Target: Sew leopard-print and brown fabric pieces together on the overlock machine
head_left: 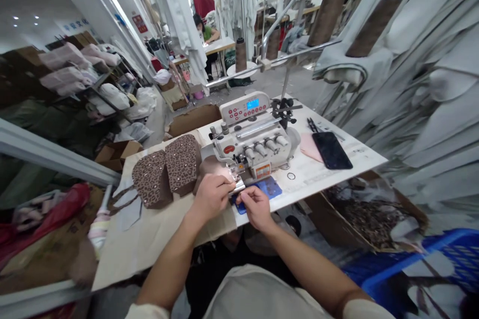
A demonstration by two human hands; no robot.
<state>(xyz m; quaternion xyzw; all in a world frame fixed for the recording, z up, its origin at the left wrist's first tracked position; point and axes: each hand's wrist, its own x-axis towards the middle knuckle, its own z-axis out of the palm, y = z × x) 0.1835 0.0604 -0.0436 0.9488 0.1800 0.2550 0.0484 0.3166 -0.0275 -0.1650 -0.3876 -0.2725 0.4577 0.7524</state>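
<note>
A white overlock sewing machine [254, 134] with a lit blue display stands on the table. My left hand [212, 195] is at the left of its needle area, fingers curled and pressed together beside the metal plate; what they hold is hidden. Behind that hand lies a brown fabric piece [209, 168], brightly lit near the needle. My right hand [256, 207] is just in front of the machine, thumb and fingertips pinched together; anything between them is too small to name. Two stacks of leopard-print fabric pieces [183, 164] [150, 178] lie to the left.
A black phone [332, 150], a pink piece [311, 147] and thread snips [311, 124] lie at the table's right. Brown thread cones [376, 25] stand above. A box of scraps [368, 214] and a blue basket [407, 264] sit lower right. Another person [207, 35] sits farther back.
</note>
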